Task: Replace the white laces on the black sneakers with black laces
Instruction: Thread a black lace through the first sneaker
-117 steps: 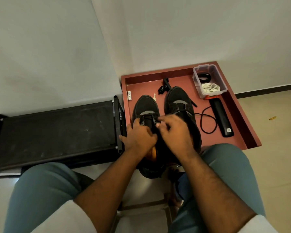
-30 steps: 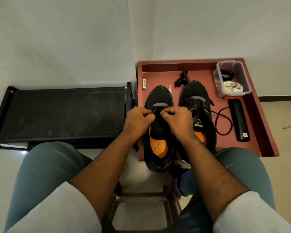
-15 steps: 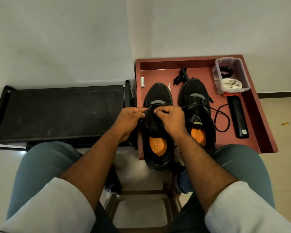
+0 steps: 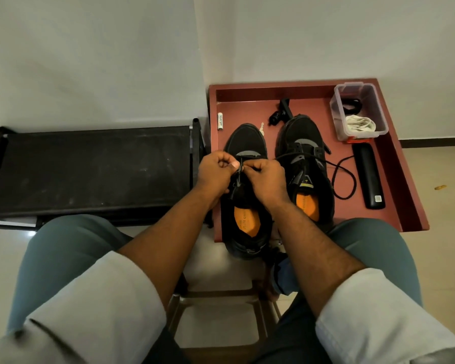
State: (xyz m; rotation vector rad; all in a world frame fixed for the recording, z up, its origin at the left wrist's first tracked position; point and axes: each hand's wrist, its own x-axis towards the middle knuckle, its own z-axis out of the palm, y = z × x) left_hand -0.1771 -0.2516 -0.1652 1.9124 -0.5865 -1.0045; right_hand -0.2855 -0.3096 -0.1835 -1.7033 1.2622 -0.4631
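The left hand (image 4: pixel 216 172) and the right hand (image 4: pixel 267 179) are meeting over the eyelets of the left sneaker (image 4: pixel 247 195), each pinching closed on a stretch of black lace (image 4: pixel 348 177). That lace is running taut from the right fingers across the right sneaker (image 4: pixel 306 164) and looping loose onto the red tray (image 4: pixel 405 185), where both shoes are standing. Judging by this, the threading of the left shoe is under way, near its lower eyelets. Next the free end is wanting a pull through, then a crossing to the opposite eyelet. White laces (image 4: pixel 360 124) are sitting bundled in the clear plastic box (image 4: pixel 338 119) at the tray's far corner
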